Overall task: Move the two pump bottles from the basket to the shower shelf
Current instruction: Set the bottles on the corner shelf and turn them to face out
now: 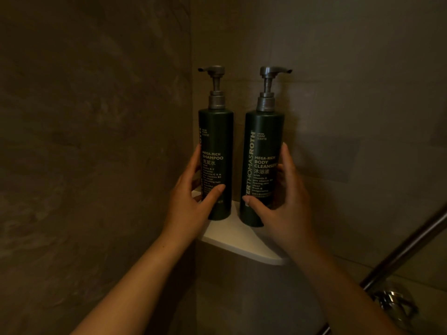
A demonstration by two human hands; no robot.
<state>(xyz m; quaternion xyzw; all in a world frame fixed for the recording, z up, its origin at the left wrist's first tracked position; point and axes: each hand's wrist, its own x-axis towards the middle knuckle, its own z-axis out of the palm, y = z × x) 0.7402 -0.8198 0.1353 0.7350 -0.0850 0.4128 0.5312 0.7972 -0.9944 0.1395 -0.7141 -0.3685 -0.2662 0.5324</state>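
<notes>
Two dark green pump bottles stand upright side by side on the white corner shower shelf (242,240). The shampoo bottle (216,139) is on the left, its grey pump spout pointing left. The body cleanser bottle (264,141) is on the right, its spout pointing right. My left hand (191,201) wraps the lower part of the shampoo bottle, thumb across its front. My right hand (283,206) wraps the lower part of the body cleanser bottle, thumb at its base. No basket is in view.
Brown stone-look tiled walls meet in the corner behind the shelf. A metal rail (406,247) runs diagonally at the lower right, with a chrome shower fitting (394,303) beneath it. The light is dim.
</notes>
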